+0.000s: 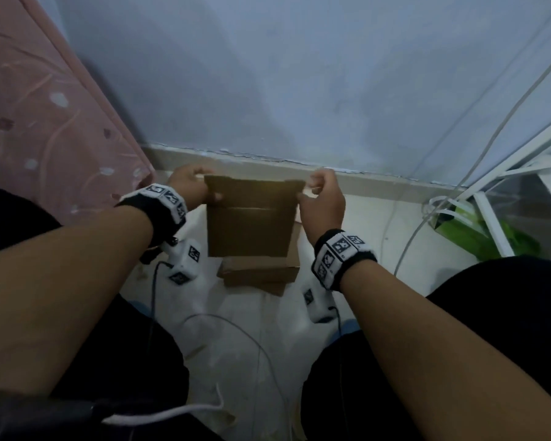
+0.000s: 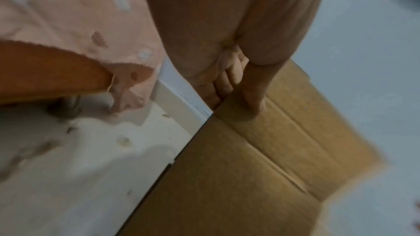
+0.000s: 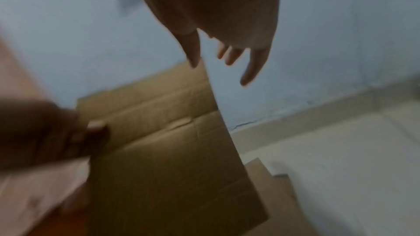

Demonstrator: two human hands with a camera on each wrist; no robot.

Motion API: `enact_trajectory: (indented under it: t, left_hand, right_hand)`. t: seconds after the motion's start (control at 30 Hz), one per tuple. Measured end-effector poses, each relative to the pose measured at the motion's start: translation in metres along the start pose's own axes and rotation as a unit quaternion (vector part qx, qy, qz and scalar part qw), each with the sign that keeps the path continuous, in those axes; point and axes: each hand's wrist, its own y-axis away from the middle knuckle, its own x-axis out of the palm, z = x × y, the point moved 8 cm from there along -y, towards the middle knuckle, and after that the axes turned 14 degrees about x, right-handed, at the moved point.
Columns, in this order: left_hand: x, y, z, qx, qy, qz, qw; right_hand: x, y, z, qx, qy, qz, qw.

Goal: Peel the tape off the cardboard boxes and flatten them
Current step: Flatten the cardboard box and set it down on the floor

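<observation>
Flattened box [image 1: 250, 224] held upright above a pile of flat cardboard [image 1: 261, 272] on the floor [image 1: 379, 237] near the wall [image 1: 299, 90], left hand [image 1: 188, 183] pinching its upper left corner, right hand [image 1: 323, 198] at the upper right corner, fingers relaxed, thumb touching the edge.

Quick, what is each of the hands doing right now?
Left hand: grips the upper left edge of the flattened cardboard box, thumb on its face.
Right hand: at the box's upper right corner; whether it pinches the edge cannot be told.
</observation>
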Motion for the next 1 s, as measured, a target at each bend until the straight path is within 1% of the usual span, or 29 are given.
enact_trajectory:
  t: [0.03, 0.07, 0.1, 0.13, 0.17, 0.2, 0.23, 0.3, 0.33, 0.4, 0.43, 0.5, 0.57, 0.6, 0.67, 0.73, 0.77, 0.83, 0.87, 0.93, 1.0]
  left_hand:
    - [0.003, 0.000, 0.009, -0.015, 0.035, -0.019, 0.999]
    - [0.008, 0.000, 0.017, -0.030, 0.081, -0.030, 0.996]
    - [0.015, -0.001, 0.027, -0.044, 0.123, -0.038, 0.991]
    - [0.022, -0.001, 0.033, -0.048, 0.160, -0.044, 0.985]
    - [0.030, -0.002, 0.042, -0.054, 0.181, -0.048, 0.981]
    - [0.037, -0.009, 0.057, -0.060, 0.196, -0.055, 0.977]
    - [0.042, -0.012, 0.062, -0.065, 0.213, -0.065, 0.973]
    - [0.053, -0.019, 0.073, -0.065, 0.209, -0.081, 0.972]
    - [0.059, -0.023, 0.076, -0.061, 0.179, -0.081, 0.979]
    - [0.075, -0.028, 0.087, -0.058, 0.101, -0.070, 0.991]
    - [0.086, -0.030, 0.095, -0.058, 0.059, -0.050, 0.995]
    - [0.113, -0.031, 0.116, -0.066, -0.014, 0.009, 0.998]
    - [0.135, -0.024, 0.142, -0.085, -0.065, 0.061, 0.992]
    - [0.146, -0.027, 0.158, -0.080, -0.100, 0.078, 0.989]
    - [0.161, -0.034, 0.174, -0.041, -0.177, 0.101, 0.978]
    - [0.168, -0.041, 0.181, -0.026, -0.200, 0.096, 0.975]
    - [0.171, -0.045, 0.186, -0.029, -0.196, 0.087, 0.976]
    - [0.177, -0.054, 0.195, -0.024, -0.194, 0.076, 0.978]
    - [0.181, -0.058, 0.199, -0.019, -0.196, 0.084, 0.977]
    - [0.189, -0.066, 0.208, -0.010, -0.201, 0.113, 0.973]
    - [0.195, -0.070, 0.214, 0.011, -0.190, 0.137, 0.972]
  right_hand:
    - [0.006, -0.011, -0.016, 0.068, -0.042, 0.019, 0.997]
    - [0.018, -0.019, -0.035, 0.146, -0.064, 0.067, 0.985]
    - [0.036, -0.024, -0.055, 0.209, -0.043, 0.126, 0.969]
    - [0.051, -0.024, -0.070, 0.243, -0.004, 0.177, 0.954]
    - [0.062, -0.024, -0.084, 0.258, 0.027, 0.209, 0.943]
    - [0.070, -0.026, -0.097, 0.260, 0.043, 0.221, 0.939]
    - [0.075, -0.028, -0.108, 0.252, 0.039, 0.224, 0.940]
    - [0.086, -0.036, -0.128, 0.250, 0.006, 0.219, 0.943]
    - [0.090, -0.043, -0.137, 0.248, -0.005, 0.209, 0.946]
    - [0.096, -0.057, -0.150, 0.231, 0.006, 0.166, 0.959]
    - [0.099, -0.063, -0.155, 0.220, 0.026, 0.144, 0.964]
    - [0.110, -0.076, -0.166, 0.205, 0.086, 0.112, 0.969]
    - [0.119, -0.079, -0.180, 0.200, 0.142, 0.100, 0.964]
    - [0.126, -0.082, -0.190, 0.198, 0.157, 0.094, 0.963]
    - [0.139, -0.083, -0.198, 0.151, 0.222, 0.072, 0.961]
    - [0.150, -0.080, -0.205, 0.110, 0.306, 0.044, 0.945]
    - [0.156, -0.079, -0.215, 0.135, 0.314, 0.040, 0.939]
    - [0.164, -0.077, -0.237, 0.208, 0.290, 0.043, 0.933]
    - [0.168, -0.076, -0.247, 0.222, 0.290, 0.044, 0.930]
    - [0.170, -0.074, -0.257, 0.214, 0.311, 0.044, 0.925]
    - [0.166, -0.072, -0.266, 0.212, 0.319, 0.026, 0.923]
